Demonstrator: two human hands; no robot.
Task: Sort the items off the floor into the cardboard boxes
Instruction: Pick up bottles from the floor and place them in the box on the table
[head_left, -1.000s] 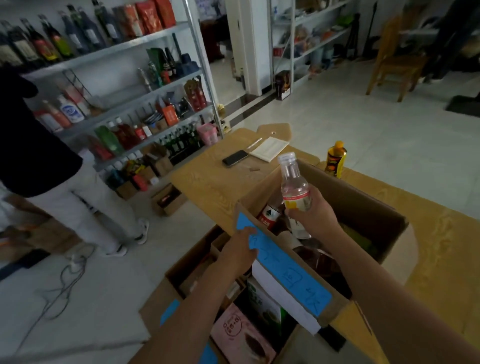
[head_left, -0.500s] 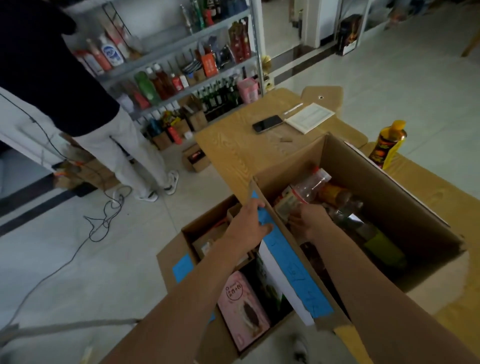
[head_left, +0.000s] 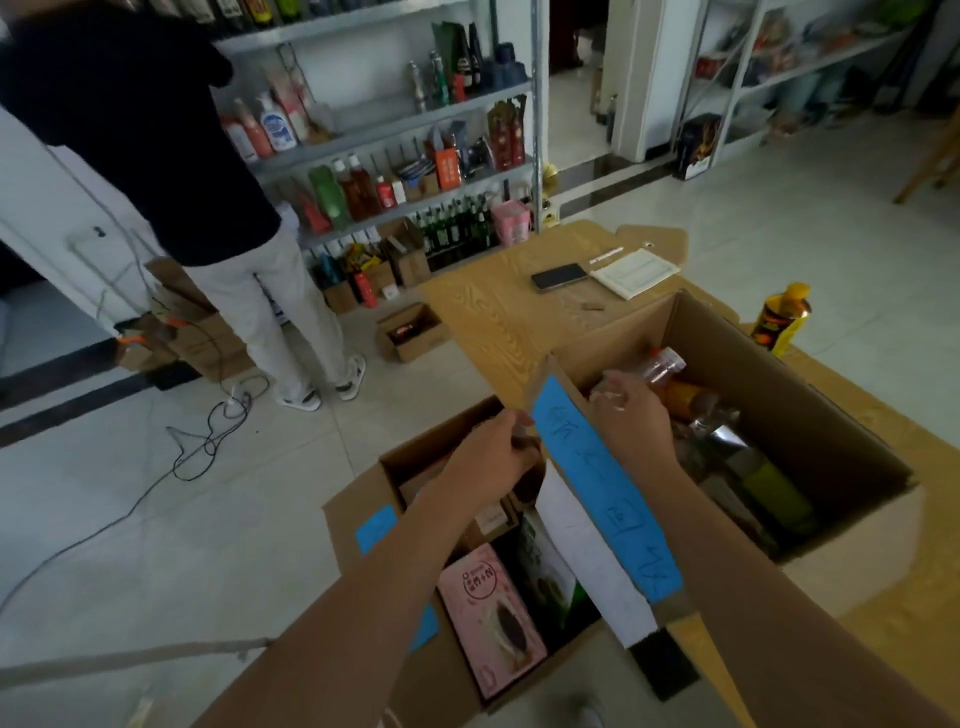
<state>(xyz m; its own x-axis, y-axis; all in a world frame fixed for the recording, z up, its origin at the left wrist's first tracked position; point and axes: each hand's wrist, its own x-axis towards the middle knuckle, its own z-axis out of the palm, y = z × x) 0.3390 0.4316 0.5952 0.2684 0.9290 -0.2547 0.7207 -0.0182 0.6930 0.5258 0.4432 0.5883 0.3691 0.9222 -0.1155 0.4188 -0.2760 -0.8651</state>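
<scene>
A large cardboard box (head_left: 810, 415) stands open on the wooden table (head_left: 493, 322), with a blue label (head_left: 602, 488) on its near flap. Several bottles lie inside it. My right hand (head_left: 631, 423) reaches into the box, fingers curled round the lower end of a clear plastic bottle (head_left: 662, 364) that lies on its side on the others. My left hand (head_left: 496, 457) grips the near left corner of the labelled flap. Below, a second open box (head_left: 358, 499) sits on the floor with a pink packet (head_left: 488, 608) and a green packet (head_left: 545, 566) in it.
A yellow-capped bottle (head_left: 782, 319), a phone (head_left: 558, 275) and a notebook (head_left: 636, 270) lie on the table behind the box. Another person (head_left: 234, 291) stands at stocked shelves (head_left: 415, 156) to the left. A cable (head_left: 208, 436) trails over the tiled floor, near a small box (head_left: 410, 332).
My right hand lowered the clear bottle from upright above the box to lying inside it. My left hand slid from the blue label to the flap's corner.
</scene>
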